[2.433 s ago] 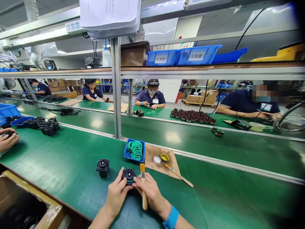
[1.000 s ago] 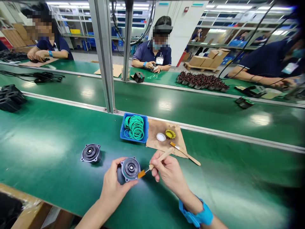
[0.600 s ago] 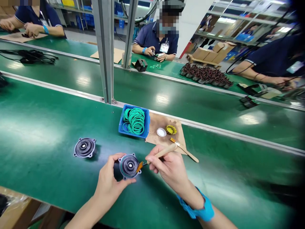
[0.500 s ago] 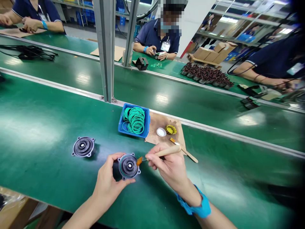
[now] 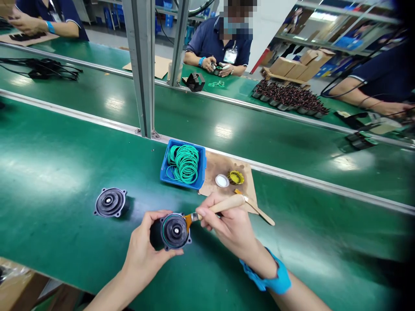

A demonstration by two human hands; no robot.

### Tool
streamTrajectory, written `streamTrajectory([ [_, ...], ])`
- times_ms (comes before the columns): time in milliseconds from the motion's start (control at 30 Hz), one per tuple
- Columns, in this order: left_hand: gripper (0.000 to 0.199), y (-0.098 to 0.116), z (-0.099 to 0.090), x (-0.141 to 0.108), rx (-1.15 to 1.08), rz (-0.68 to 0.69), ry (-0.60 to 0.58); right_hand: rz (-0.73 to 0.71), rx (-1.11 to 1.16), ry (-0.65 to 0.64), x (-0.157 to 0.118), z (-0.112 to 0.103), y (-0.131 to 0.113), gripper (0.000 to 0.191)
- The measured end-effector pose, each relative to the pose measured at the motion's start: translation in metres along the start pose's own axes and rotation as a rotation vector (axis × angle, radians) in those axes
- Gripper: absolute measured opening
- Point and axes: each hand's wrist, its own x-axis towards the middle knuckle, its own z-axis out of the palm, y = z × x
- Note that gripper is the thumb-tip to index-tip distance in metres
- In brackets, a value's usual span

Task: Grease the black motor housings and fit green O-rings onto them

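Observation:
My left hand [image 5: 145,242] grips a round dark housing [image 5: 175,231] by its sides, thumb below and fingers above. A green ring shows along the left of its circular groove. With my right hand [image 5: 227,220] I hold a brush [image 5: 227,204] by its pale wooden handle. Its orange bristles touch the housing's right rim. A second housing [image 5: 110,202] of the same kind sits on the green table to the left. Beyond my hands stands a blue bin [image 5: 163,176] full of green rubber rings [image 5: 186,164].
Stained cardboard [image 5: 210,162] right of the bin bears a yellow tub [image 5: 236,177], a white lid [image 5: 222,180] and part of another brush [image 5: 259,211]. A metal post [image 5: 142,69] rises behind the bin. Across the bench, a co-worker [image 5: 217,43] handles a part.
The brush has turned slightly, so its metal collar shows more, and its bristles stay at the housing's right rim. The view has shifted a little.

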Motion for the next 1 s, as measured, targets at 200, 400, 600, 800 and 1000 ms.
streamTrajectory([
  [200, 0.059, 0.002, 0.0, 0.002, -0.02, 0.05, 0.0, -0.141, -0.028, -0.015, 0.021, 0.006, -0.001, 0.044],
  [400, 0.062, 0.005, 0.004, 0.001, 0.055, 0.18, 0.094, -0.175, 0.155, -0.082, 0.028, 0.008, -0.021, 0.036],
  [600, 0.034, 0.0, 0.012, -0.006, 0.207, 0.452, 0.216, -0.155, 0.002, 0.141, 0.01, -0.011, -0.043, 0.027],
  [800, 0.034, -0.002, 0.013, -0.008, 0.264, 0.577, 0.182, -0.161, -0.282, 0.149, -0.006, -0.006, -0.046, 0.037],
  [1000, 0.039, -0.005, 0.014, -0.01, 0.288, 0.592, 0.166, -0.208, -0.341, 0.118, -0.008, 0.004, -0.049, 0.04],
])
